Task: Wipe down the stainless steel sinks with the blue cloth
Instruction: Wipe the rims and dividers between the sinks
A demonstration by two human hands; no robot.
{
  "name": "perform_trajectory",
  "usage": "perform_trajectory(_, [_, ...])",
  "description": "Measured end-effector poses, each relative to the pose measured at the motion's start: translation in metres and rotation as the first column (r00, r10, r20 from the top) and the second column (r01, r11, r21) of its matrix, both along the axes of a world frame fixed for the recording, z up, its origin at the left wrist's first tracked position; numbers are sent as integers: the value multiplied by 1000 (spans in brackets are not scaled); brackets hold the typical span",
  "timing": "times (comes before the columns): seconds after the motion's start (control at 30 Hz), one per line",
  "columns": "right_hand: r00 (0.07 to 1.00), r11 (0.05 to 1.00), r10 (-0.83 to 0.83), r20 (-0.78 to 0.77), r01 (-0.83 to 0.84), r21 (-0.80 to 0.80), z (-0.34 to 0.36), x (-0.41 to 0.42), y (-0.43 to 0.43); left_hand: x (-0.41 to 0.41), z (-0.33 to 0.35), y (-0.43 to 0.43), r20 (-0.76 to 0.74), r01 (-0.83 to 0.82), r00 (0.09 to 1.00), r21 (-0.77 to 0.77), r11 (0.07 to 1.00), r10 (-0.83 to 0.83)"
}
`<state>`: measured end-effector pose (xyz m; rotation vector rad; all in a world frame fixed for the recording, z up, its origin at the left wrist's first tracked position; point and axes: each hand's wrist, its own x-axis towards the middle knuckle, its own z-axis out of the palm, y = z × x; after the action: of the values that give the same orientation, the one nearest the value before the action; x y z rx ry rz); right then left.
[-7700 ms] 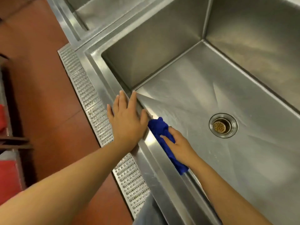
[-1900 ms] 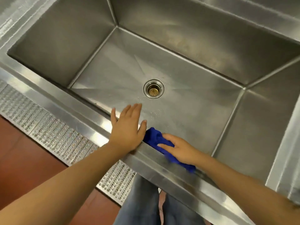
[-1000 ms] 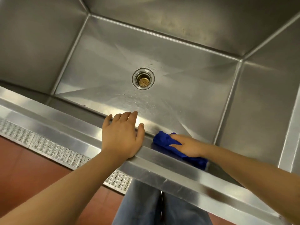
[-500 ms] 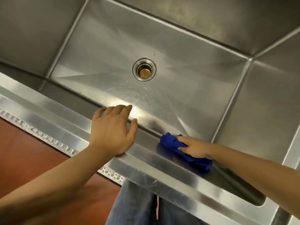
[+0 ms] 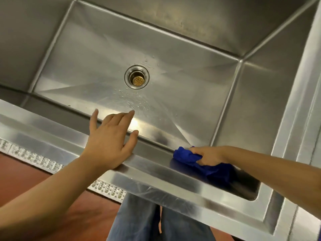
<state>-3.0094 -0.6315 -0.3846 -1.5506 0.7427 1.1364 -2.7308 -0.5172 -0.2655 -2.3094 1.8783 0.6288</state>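
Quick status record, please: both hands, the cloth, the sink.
left hand: open, palm heel on the sink front rim, fingers out over the basin
right hand: grips the blue cloth
cloth position: bunched against the inner front wall, near the right corner
drain: uncovered, droplets just in front of it

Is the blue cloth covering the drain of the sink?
No, the blue cloth is gripped in the right hand against the near wall of the sink, well away from the uncovered drain.
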Motion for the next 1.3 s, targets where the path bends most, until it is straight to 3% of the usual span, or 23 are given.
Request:
perform_trajectory(0.1, [996, 993, 50, -78, -58, -104, -27, 1, 10, -9, -7, -4, -14, 88, 996, 15, 996, -88])
perform_trajectory(0.27, [969, 981, 129, -212, -155, -114, -50, 13, 12, -8, -10, -5, -8, 67, 998, 18, 998, -67])
perform_trajectory(0.47, [985, 999, 2, -174, -9, -41, -8, 3, 3, -8, -10, -5, -17, 49, 999, 28, 998, -49])
perform_trajectory(0.83, [1000, 993, -31, -5, 30, -116, 97, -7, 9, -9, -8, -6, -8, 53, 999, 39, 998, -53])
perform_trajectory(0.97, [994, 985, -109, 31, 112, -128, 125, -2, 11, -8, -5, -7, -24, 50, 999, 84, 995, -49])
perform_trajectory(1.03, [970, 957, -226, 90, 238, -164, 135, 0, 10, -8, -4, -9, -54, 53, 998, 150, 987, -45])
perform_trajectory(1.1, [874, 853, -444, 196, 479, -206, 142, 5, 7, -6, -5, -16, -141, 6, 990, 198, 980, 23])
perform_trajectory(1.2, [566, 533, -746, 350, 823, -196, 151, 22, 4, 3, -1, -38, -419, -131, 889, 153, 980, 184])
perform_trajectory(1.3, [288, 268, -834, 471, 957, -109, 158, 45, 3, 8, 12, -64, -638, -144, 754, 66, 987, 153])
